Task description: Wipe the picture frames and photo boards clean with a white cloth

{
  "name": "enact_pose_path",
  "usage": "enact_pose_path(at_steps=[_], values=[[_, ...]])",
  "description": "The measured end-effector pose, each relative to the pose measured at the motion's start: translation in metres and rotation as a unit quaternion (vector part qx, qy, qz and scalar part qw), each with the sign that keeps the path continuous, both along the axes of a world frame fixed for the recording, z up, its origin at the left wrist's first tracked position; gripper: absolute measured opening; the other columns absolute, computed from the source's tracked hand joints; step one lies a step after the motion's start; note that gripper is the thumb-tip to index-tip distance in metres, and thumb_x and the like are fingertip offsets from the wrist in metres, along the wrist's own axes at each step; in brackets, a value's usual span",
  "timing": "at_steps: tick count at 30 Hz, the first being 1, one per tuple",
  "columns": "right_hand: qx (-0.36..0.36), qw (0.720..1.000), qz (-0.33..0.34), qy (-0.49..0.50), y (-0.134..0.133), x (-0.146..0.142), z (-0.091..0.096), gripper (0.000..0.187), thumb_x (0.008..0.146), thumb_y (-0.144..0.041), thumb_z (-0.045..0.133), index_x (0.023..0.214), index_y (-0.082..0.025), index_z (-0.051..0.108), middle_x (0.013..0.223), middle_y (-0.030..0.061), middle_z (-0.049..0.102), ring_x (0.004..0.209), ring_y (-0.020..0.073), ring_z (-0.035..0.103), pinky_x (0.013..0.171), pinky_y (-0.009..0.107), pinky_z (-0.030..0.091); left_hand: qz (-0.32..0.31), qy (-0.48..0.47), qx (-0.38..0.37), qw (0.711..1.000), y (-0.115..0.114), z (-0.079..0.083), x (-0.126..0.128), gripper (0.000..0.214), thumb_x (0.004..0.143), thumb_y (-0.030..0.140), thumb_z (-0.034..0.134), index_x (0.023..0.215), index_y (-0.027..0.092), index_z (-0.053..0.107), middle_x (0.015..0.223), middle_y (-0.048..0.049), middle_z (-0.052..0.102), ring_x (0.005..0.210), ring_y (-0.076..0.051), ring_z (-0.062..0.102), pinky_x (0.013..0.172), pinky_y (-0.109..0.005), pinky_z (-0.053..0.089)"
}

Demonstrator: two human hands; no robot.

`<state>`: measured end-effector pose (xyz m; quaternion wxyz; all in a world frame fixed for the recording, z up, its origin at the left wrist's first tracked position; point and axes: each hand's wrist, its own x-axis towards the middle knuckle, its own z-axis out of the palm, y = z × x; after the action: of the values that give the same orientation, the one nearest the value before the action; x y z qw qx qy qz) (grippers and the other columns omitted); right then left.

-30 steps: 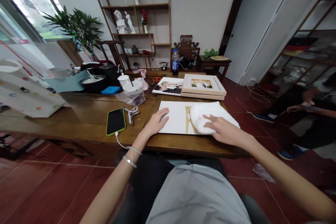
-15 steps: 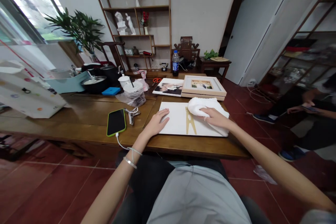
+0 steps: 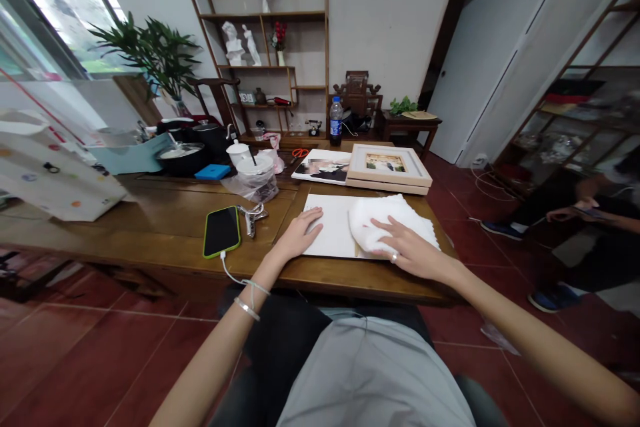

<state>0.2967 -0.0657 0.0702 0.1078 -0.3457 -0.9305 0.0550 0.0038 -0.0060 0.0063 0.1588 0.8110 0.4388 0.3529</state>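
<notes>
A white panel (image 3: 327,227) lies flat near the table's front edge. My left hand (image 3: 301,232) rests palm down on its left edge, fingers stretched out. On the right part of the panel is a bunched white cloth (image 3: 367,217), with my right hand (image 3: 410,247) over it, fingers somewhat spread and pressing into the fabric. The cloth covers most of a gold-coloured mark on the panel; only a small bit shows below it. Left of my left hand are a phone (image 3: 222,232) in a green case, with a cable plugged in, and a shiny metal object (image 3: 253,217).
Behind the panel lie a photo print (image 3: 320,167) and a stacked pale picture frame (image 3: 390,167). A bottle (image 3: 335,121), orange-handled scissors (image 3: 300,153), a bagged cup (image 3: 253,177), a blue box (image 3: 213,172) and a pot (image 3: 181,159) stand farther back. A person sits at right.
My right hand has drawn the cloth toward me and slightly left, covering most of the gold-coloured mark that showed before. My left hand has stayed on the panel's left edge.
</notes>
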Motion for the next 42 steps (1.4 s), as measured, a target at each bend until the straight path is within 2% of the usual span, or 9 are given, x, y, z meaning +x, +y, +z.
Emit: enact_pose_path(at_steps=[6, 12, 16, 20, 24, 28, 35, 38, 42], values=[[-0.042, 0.999, 0.006, -0.020, -0.018, 0.006, 0.010, 0.032, 0.090, -0.038, 0.044, 0.108, -0.022, 0.065, 0.144, 0.0070, 0.038, 0.136, 0.0287, 0.028, 0.112, 0.049, 0.019, 0.000, -0.002, 0.003, 1.000, 0.000, 0.000, 0.000, 0.041, 0.087, 0.037, 0.047, 0.119, 0.014, 0.058, 0.131, -0.0115, 0.052, 0.125, -0.022, 0.045, 0.110, -0.043, 0.031], [-0.041, 0.999, -0.032, -0.013, 0.029, 0.002, 0.006, 0.029, 0.086, -0.033, 0.050, 0.109, -0.023, 0.063, 0.145, 0.0061, 0.038, 0.135, 0.0319, 0.030, 0.106, 0.049, 0.030, 0.001, 0.001, 0.003, 1.000, 0.000, -0.001, 0.000, 0.040, 0.087, 0.036, 0.046, 0.119, 0.014, 0.058, 0.132, -0.0113, 0.052, 0.125, -0.022, 0.045, 0.109, -0.042, 0.031], [-0.016, 0.998, -0.060, 0.009, 0.064, -0.011, 0.000, 0.034, 0.088, -0.029, 0.043, 0.118, -0.024, 0.058, 0.139, 0.0052, 0.047, 0.132, 0.0292, 0.035, 0.105, 0.049, 0.030, 0.002, 0.000, 0.004, 1.000, 0.002, -0.002, 0.000, 0.040, 0.087, 0.037, 0.046, 0.118, 0.015, 0.058, 0.131, -0.0111, 0.052, 0.125, -0.022, 0.046, 0.109, -0.042, 0.032], [0.033, 0.995, -0.091, 0.018, 0.079, -0.031, -0.007, 0.038, 0.087, -0.019, 0.039, 0.120, -0.019, 0.056, 0.133, 0.0094, 0.052, 0.130, 0.0292, 0.038, 0.105, 0.050, 0.027, 0.001, 0.003, 0.003, 1.000, 0.001, -0.001, -0.001, 0.041, 0.087, 0.038, 0.046, 0.118, 0.014, 0.058, 0.131, -0.0116, 0.052, 0.125, -0.022, 0.045, 0.109, -0.042, 0.031], [0.055, 0.995, -0.082, -0.005, 0.066, -0.045, -0.009, 0.040, 0.081, -0.011, 0.041, 0.116, -0.015, 0.059, 0.129, 0.0134, 0.056, 0.131, 0.0318, 0.035, 0.104, 0.055, 0.024, -0.002, 0.005, -0.001, 1.000, 0.001, 0.000, -0.001, 0.043, 0.087, 0.037, 0.046, 0.120, 0.012, 0.057, 0.132, -0.0126, 0.052, 0.125, -0.021, 0.045, 0.110, -0.040, 0.031], [0.040, 0.998, -0.038, -0.024, 0.029, -0.044, -0.006, 0.042, 0.073, -0.008, 0.047, 0.113, -0.014, 0.060, 0.134, 0.0171, 0.050, 0.134, 0.0317, 0.031, 0.106, 0.056, 0.021, -0.002, 0.003, -0.002, 1.000, 0.000, 0.000, 0.000, 0.043, 0.087, 0.038, 0.046, 0.119, 0.012, 0.058, 0.132, -0.0130, 0.052, 0.126, -0.022, 0.045, 0.110, -0.040, 0.031], [-0.024, 0.994, 0.103, -0.036, -0.030, -0.030, 0.010, 0.041, 0.068, -0.005, 0.049, 0.104, -0.018, 0.063, 0.141, 0.0102, 0.043, 0.138, 0.0259, 0.023, 0.113, 0.053, 0.013, -0.002, 0.005, -0.001, 1.000, 0.000, 0.001, 0.001, 0.044, 0.087, 0.038, 0.045, 0.120, 0.011, 0.057, 0.131, -0.0135, 0.052, 0.125, -0.023, 0.045, 0.110, -0.041, 0.031], [-0.045, 0.992, 0.117, -0.035, -0.027, -0.024, 0.014, 0.041, 0.068, -0.004, 0.047, 0.103, -0.019, 0.063, 0.141, 0.0086, 0.043, 0.138, 0.0235, 0.024, 0.114, 0.049, 0.014, -0.003, 0.005, 0.000, 1.000, 0.000, 0.001, 0.001, 0.044, 0.087, 0.038, 0.046, 0.120, 0.010, 0.057, 0.131, -0.0142, 0.051, 0.126, -0.023, 0.044, 0.110, -0.040, 0.031], [-0.045, 0.997, 0.053, -0.013, 0.004, -0.023, 0.010, 0.042, 0.071, -0.007, 0.046, 0.110, -0.017, 0.061, 0.144, 0.0100, 0.039, 0.136, 0.0262, 0.028, 0.111, 0.048, 0.021, -0.003, 0.005, 0.002, 1.000, 0.001, 0.000, 0.000, 0.043, 0.087, 0.038, 0.046, 0.120, 0.012, 0.057, 0.131, -0.0128, 0.052, 0.125, -0.023, 0.045, 0.109, -0.041, 0.031]])
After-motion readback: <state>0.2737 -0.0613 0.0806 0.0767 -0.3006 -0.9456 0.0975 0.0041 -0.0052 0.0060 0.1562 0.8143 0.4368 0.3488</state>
